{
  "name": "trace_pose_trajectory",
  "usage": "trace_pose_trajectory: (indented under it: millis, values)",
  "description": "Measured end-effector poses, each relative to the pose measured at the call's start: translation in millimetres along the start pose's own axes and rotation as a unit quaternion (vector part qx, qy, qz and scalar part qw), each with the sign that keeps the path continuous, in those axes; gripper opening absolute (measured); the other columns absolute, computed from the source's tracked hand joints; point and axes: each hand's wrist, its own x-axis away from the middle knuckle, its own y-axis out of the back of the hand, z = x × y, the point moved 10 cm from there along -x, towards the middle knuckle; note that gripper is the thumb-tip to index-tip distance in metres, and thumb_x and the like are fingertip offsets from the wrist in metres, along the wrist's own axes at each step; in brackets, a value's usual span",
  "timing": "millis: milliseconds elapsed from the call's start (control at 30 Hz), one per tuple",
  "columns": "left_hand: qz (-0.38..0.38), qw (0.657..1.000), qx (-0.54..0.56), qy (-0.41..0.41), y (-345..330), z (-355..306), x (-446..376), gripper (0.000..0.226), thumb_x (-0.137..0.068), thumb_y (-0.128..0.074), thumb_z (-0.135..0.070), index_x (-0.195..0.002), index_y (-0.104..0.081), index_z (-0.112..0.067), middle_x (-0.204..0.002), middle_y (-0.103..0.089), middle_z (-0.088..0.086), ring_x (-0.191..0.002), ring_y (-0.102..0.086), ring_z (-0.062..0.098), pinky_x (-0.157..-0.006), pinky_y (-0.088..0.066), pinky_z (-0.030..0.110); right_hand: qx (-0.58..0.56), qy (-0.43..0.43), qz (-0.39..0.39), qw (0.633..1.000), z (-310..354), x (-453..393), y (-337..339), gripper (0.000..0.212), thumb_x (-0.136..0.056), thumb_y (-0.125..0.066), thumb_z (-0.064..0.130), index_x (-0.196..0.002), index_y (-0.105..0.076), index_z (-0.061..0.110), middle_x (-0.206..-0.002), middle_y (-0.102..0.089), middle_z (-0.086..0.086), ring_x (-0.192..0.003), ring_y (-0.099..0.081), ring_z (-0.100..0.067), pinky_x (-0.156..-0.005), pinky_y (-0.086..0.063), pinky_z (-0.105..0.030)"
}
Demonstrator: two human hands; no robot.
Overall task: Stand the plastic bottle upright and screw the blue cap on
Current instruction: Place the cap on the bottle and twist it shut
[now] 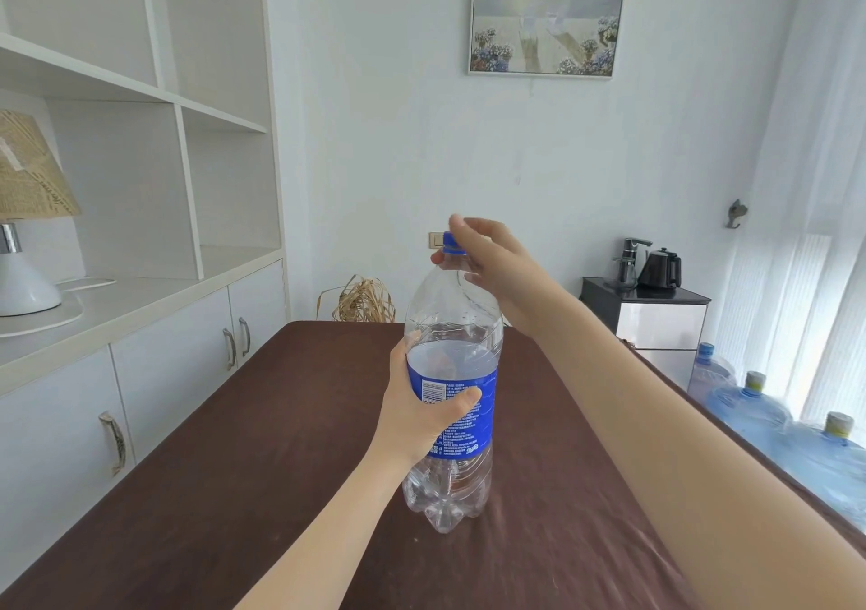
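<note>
On brown cloth (281, 492): clear ribbed plastic bottle (452, 319) upright; blue cap (451, 241) on

Blue cap (451, 241), brown table (234, 492).

The right hand (487, 258) covers most of the blue cap (451, 242), so how far it sits on the neck cannot be told. The left hand (421, 412) hides part of the bottle (452, 328) label (473, 403), whose print is too small to read. Both forearms, the lamp (28, 215) and the water jugs (750, 403) are cut off by the picture's edges.
</note>
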Motion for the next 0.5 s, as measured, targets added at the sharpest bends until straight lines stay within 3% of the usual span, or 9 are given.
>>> trace_pose_trajectory:
  millis: [67, 133, 200, 267, 333, 433, 500]
  values:
    - [0.001, 1.000, -0.003, -0.002, -0.8, -0.5, 0.2, 0.101, -0.049, -0.087, -0.047, -0.133, -0.036, -0.027, -0.119, -0.059, -0.010, -0.100, -0.065, 0.000, -0.069, -0.056, 0.016, -0.006, 0.005, 0.046, 0.999, 0.6, 2.2, -0.9, 0.037, -0.096, -0.042, 0.045, -0.120, -0.056, 0.021, -0.091, -0.075, 0.006, -0.098, -0.068, -0.010, -0.098, -0.039, -0.032]
    - [0.001, 1.000, -0.005, -0.004, -1.2, -0.8, 0.3, 0.100, -0.049, -0.087, -0.047, -0.133, -0.036, -0.028, -0.119, -0.059, -0.011, -0.100, -0.065, -0.001, -0.068, -0.056, 0.015, -0.011, 0.010, 0.048, 0.999, 2.2, 3.7, 0.2, 0.028, -0.099, -0.039, 0.038, -0.110, -0.061, 0.022, -0.093, -0.073, 0.005, -0.097, -0.066, -0.010, -0.096, -0.038, -0.031]
    - [0.000, 1.000, -0.002, -0.004, -0.8, -0.7, 0.2, 0.099, -0.049, -0.087, -0.047, -0.132, -0.037, -0.028, -0.118, -0.060, -0.012, -0.099, -0.065, -0.002, -0.067, -0.055, 0.014, -0.008, 0.011, 0.001, 1.000, 2.3, 3.1, 2.2, 0.021, -0.093, -0.054, 0.040, -0.098, -0.057, 0.019, -0.088, -0.076, 0.003, -0.092, -0.069, -0.010, -0.092, -0.041, -0.031]
    - [-0.002, 1.000, -0.001, -0.006, 0.3, -0.7, 0.3, 0.099, -0.049, -0.087, -0.046, -0.132, -0.037, -0.028, -0.117, -0.060, -0.012, -0.099, -0.065, -0.001, -0.067, -0.055, 0.014, 0.000, 0.013, -0.064, 0.998, 2.4, 3.8, 3.6, 0.032, -0.080, -0.069, 0.042, -0.090, -0.050, 0.019, -0.081, -0.076, 0.003, -0.082, -0.070, -0.008, -0.083, -0.043, -0.029]
    - [-0.003, 1.000, -0.001, -0.005, 0.9, -0.6, 0.4, 0.099, -0.049, -0.088, -0.047, -0.132, -0.037, -0.028, -0.118, -0.061, -0.010, -0.099, -0.066, 0.000, -0.068, -0.056, 0.016, 0.002, 0.020, -0.087, 0.996, 4.0, 4.8, 2.1, 0.039, -0.076, -0.072, 0.045, -0.095, -0.050, 0.019, -0.075, -0.075, 0.006, -0.077, -0.069, -0.005, -0.077, -0.043, -0.026]
    - [0.001, 1.000, -0.001, -0.004, -0.4, -0.9, 0.1, 0.099, -0.048, -0.087, -0.047, -0.132, -0.037, -0.028, -0.118, -0.060, -0.009, -0.099, -0.065, 0.000, -0.069, -0.057, 0.016, 0.003, 0.002, -0.049, 0.999, 4.1, 5.0, 1.2, 0.042, -0.086, -0.056, 0.051, -0.113, -0.054, 0.019, -0.077, -0.076, 0.008, -0.090, -0.070, -0.009, -0.093, -0.041, -0.035]
    - [0.001, 1.000, -0.003, -0.006, -1.0, -2.0, 0.4, 0.098, -0.048, -0.087, -0.046, -0.131, -0.037, -0.029, -0.118, -0.060, -0.010, -0.099, -0.065, -0.001, -0.068, -0.056, 0.015, 0.006, 0.003, 0.000, 1.000, 4.8, 6.7, -1.1, 0.036, -0.096, -0.043, 0.043, -0.117, -0.059, 0.018, -0.087, -0.074, 0.006, -0.095, -0.067, -0.011, -0.098, -0.038, -0.036]
